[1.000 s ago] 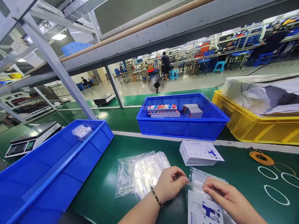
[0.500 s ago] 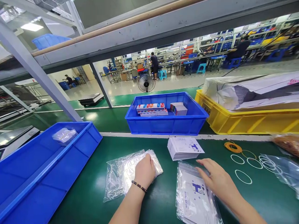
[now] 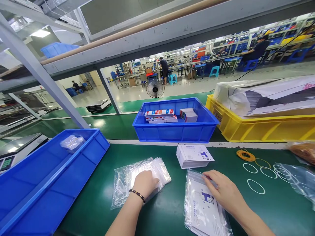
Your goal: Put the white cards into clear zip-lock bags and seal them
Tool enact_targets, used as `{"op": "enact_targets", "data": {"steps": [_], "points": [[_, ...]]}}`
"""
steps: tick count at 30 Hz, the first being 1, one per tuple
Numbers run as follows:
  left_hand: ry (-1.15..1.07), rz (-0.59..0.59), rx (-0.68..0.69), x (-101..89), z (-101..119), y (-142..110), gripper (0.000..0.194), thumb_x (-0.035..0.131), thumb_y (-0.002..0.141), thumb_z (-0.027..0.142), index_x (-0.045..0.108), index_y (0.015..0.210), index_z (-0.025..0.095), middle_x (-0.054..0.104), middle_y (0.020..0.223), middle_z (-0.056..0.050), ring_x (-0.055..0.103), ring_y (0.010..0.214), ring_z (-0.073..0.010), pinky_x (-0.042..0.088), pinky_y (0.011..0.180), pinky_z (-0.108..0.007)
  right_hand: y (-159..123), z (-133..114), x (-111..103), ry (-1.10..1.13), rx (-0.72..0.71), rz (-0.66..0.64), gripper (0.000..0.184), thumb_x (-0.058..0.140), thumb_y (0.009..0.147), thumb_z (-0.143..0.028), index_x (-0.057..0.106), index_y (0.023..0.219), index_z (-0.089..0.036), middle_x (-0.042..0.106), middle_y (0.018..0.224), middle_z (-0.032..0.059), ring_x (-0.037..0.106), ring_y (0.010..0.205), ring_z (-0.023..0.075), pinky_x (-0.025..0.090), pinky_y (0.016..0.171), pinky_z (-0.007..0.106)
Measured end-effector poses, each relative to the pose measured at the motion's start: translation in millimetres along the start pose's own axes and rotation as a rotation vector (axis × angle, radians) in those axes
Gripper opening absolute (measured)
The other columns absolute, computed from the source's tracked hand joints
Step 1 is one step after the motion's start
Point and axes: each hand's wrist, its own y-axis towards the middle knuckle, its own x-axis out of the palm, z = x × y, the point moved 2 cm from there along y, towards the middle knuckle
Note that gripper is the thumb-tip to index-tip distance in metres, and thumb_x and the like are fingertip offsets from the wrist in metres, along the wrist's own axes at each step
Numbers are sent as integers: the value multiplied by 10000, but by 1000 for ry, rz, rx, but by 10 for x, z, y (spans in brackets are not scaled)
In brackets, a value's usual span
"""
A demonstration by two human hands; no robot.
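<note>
My left hand (image 3: 145, 184) rests on a pile of clear plastic bags (image 3: 161, 168). Its thumb sticks out to the right, apart from the other fingers, whose tips are hidden behind the hand. A dark bead bracelet is round that wrist. My right hand (image 3: 220, 188) has thumb and forefinger closed at the top edge of a clear bag with white booklets (image 3: 200, 209) in it, printed in purple. Several such bagged booklets seem to lie stacked there. Just behind stands a neat stack of unbagged white booklets (image 3: 194, 156).
A blue bin (image 3: 176, 132) with small printed boxes stands ahead. At left, another blue bin (image 3: 81, 157) holds a wrapped packet (image 3: 72, 143). A yellow bin (image 3: 265, 129) is at right, near orange rubber bands (image 3: 245, 155) and white rings (image 3: 256, 186). A shelf beam crosses overhead.
My left hand has slid a little left and down over the clear bags, its thumb now out. My right hand has moved slightly left and closed on the booklet bag's top edge.
</note>
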Motion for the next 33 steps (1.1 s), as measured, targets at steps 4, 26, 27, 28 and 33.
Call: {"op": "enact_targets", "data": {"steps": [4,26,27,28,33], "points": [[-10,-80,2,57,-245,87,144,533,714,257,623,752,152,679,808,-89,609,740,-202,378,582,-253,-11,-57,-10,79,-44,21,315,369,839,-405,608,731,-230,675,686,47,637,638,189,501,547,288],[-1061,-121,263,415,804,-97,306,387,744,331,441,484,180,403,433,51,393,422,-85,321,458,-215,-193,-450,260,185,-217,-115,352,319,832,-190,619,1016,-189,721,873,91,688,727,190,556,597,280],[-1071,-129,264,441,804,-89,288,391,736,323,449,494,178,405,436,52,387,420,-83,314,448,-211,-185,-476,246,212,-178,-159,302,349,836,-223,621,962,-197,715,815,77,677,678,179,545,583,273],[-1084,-128,265,463,800,-86,269,407,726,319,458,504,176,406,440,54,379,425,-80,306,444,-207,-176,-497,235,237,-134,-206,249,383,833,-261,617,893,-204,697,747,57,653,618,167,529,556,264],[-1096,-54,285,518,745,-110,234,484,695,315,471,512,171,385,463,61,349,481,-81,278,479,-210,-134,-517,210,335,8,-317,261,370,830,-319,474,614,-217,548,549,-10,524,501,134,421,472,230]]}}
